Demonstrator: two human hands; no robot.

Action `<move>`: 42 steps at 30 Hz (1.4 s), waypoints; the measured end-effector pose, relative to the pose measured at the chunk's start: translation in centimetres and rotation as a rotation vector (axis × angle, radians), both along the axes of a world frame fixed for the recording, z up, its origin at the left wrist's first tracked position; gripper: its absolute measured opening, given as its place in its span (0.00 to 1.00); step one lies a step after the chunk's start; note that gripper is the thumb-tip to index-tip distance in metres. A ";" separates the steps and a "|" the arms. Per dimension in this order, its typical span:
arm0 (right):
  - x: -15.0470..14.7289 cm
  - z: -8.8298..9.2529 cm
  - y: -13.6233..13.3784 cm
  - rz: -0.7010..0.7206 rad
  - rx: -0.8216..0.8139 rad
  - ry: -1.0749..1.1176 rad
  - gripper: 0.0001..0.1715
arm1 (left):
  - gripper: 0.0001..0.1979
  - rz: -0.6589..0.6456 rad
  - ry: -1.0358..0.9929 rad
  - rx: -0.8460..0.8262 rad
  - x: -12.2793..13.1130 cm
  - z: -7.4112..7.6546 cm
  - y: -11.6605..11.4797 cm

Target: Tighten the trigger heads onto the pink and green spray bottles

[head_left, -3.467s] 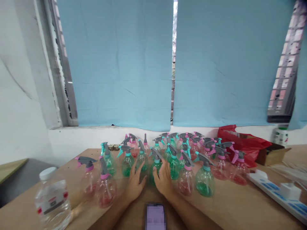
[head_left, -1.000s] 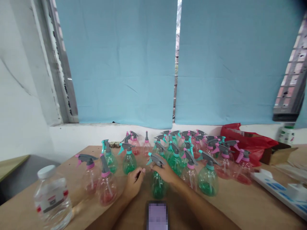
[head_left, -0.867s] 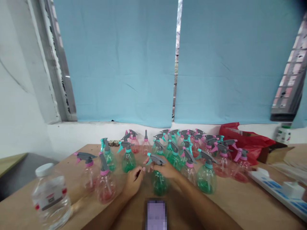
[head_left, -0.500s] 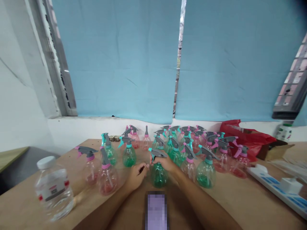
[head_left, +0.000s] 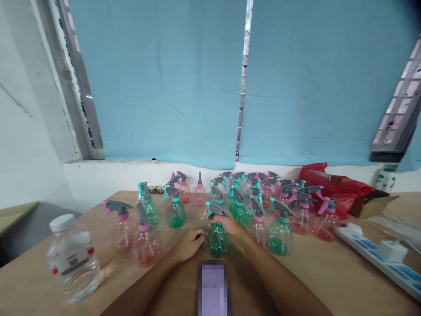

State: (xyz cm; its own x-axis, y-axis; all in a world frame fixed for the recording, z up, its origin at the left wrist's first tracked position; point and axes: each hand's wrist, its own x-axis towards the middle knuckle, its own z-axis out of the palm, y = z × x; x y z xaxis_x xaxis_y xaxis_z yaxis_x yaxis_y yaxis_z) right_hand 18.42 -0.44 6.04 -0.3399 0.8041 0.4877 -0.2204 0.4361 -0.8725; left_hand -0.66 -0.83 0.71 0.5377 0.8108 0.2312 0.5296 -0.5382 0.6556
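Observation:
A green spray bottle point(head_left: 216, 240) with a grey and teal trigger head stands at the near edge of a crowd of green and pink spray bottles point(head_left: 263, 206) on the brown table point(head_left: 329, 281). My right hand point(head_left: 230, 224) is wrapped round its neck just under the trigger head. My left hand point(head_left: 190, 242) rests on the table right beside the bottle's left side, fingers curled, with nothing visible in them.
A clear water bottle point(head_left: 73, 261) with a white cap stands near left. Two pink spray bottles point(head_left: 144, 239) stand left of my hands. A white power strip point(head_left: 378, 259) lies at right, a red bag point(head_left: 332, 188) in a box behind it. A phone point(head_left: 213, 287) lies between my forearms.
My right hand pulled one green bottle out of the group toward me and now grips its neck. My left hand, earlier spread among the bottles, curled up beside it.

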 end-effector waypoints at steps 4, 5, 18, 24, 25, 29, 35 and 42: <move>0.2 0.4 -0.4 -0.011 -0.018 0.024 0.04 | 0.15 -0.021 0.051 0.033 0.1 -0.1 -0.1; 0.3 0.4 -0.5 -0.014 -0.019 0.021 0.05 | 0.15 -0.020 0.058 0.034 0.1 -0.1 -0.1; 0.4 0.7 -0.6 -0.040 -0.007 -0.022 0.12 | 0.16 -0.005 0.099 0.052 0.2 0.3 -0.5; 0.4 0.1 -0.3 -0.016 -0.019 -0.018 0.09 | 0.15 -0.006 0.089 0.074 0.2 0.2 -0.5; 0.5 0.1 -0.3 -0.019 -0.019 -0.027 0.10 | 0.15 -0.008 0.090 0.076 0.1 0.2 -0.5; 0.6 0.3 -0.1 -0.060 0.006 -0.058 0.12 | 0.14 -0.019 0.091 0.074 0.0 0.0 -0.3; 0.4 0.3 -0.3 -0.058 0.028 -0.041 0.13 | 0.13 -0.008 0.102 0.080 0.1 0.1 -0.5; 0.1 0.2 -0.7 -0.057 -0.015 0.006 0.06 | 0.14 0.011 0.120 0.095 0.1 0.1 -0.5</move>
State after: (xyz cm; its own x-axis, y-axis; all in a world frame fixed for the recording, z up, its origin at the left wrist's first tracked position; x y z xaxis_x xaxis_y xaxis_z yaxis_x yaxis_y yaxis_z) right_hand 18.48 -1.12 6.28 -0.2907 0.8290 0.4777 -0.2008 0.4353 -0.8776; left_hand -0.57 -1.29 0.79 0.5572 0.7946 0.2413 0.6077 -0.5882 0.5336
